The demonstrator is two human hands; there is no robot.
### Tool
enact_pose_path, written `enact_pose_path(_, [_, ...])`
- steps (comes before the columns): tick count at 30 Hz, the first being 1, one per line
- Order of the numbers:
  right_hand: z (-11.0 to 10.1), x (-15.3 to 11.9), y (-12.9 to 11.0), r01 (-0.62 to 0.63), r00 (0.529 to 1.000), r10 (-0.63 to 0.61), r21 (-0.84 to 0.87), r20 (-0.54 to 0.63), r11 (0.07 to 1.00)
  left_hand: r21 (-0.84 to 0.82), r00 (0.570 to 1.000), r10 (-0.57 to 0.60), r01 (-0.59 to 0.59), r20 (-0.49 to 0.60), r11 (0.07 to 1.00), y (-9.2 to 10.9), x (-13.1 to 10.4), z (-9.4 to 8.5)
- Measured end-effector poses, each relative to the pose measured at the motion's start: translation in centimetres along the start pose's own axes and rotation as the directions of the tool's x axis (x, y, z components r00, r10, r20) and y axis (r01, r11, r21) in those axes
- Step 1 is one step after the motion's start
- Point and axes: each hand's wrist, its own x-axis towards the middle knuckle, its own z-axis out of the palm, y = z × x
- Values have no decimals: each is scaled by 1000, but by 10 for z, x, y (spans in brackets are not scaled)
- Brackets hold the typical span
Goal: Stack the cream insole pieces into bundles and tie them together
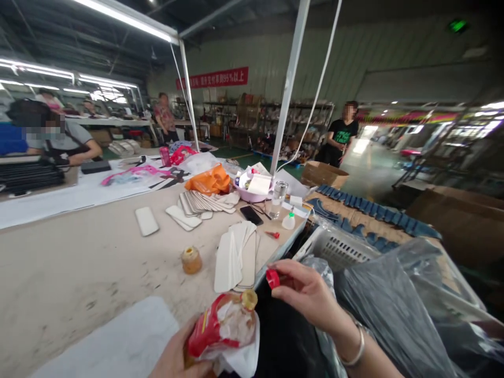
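My left hand [185,349] is closed round a bottle [224,325] with a red label and white paper or plastic about it. The bottle tilts, and its yellowish neck [249,300] is uncapped. Between thumb and fingers, my right hand [305,291] pinches a red cap [272,279], apart from the bottle and to its right. Beyond them on the table stands a small open jar [191,260] of amber stuff. Beside the jar lies a fanned stack of pale oblong pieces [236,255].
More pale pieces [192,207], a phone [251,214], a glass jar [279,198] and a small bottle with a green tip [289,221] are on the table [98,257]. At right are a white basket [342,244] and grey plastic [389,289]. A co-worker [71,136] sits at left.
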Motion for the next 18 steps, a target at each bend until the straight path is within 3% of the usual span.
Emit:
enact_pose_path(3, [4,1,-5,117,969,-75,-169,236,979,52,998,-9,5,65,999,9,-1,-1])
enact_pose_path(11, [4,6,-11,252,918,-141,-269,371,930,65,988,-83,76,127,995,19,-3,1])
enact_pose_path(18, [3,6,-12,315,848,-145,-267,509,911,-17,950,-91,100,299,995,25,-4,-4])
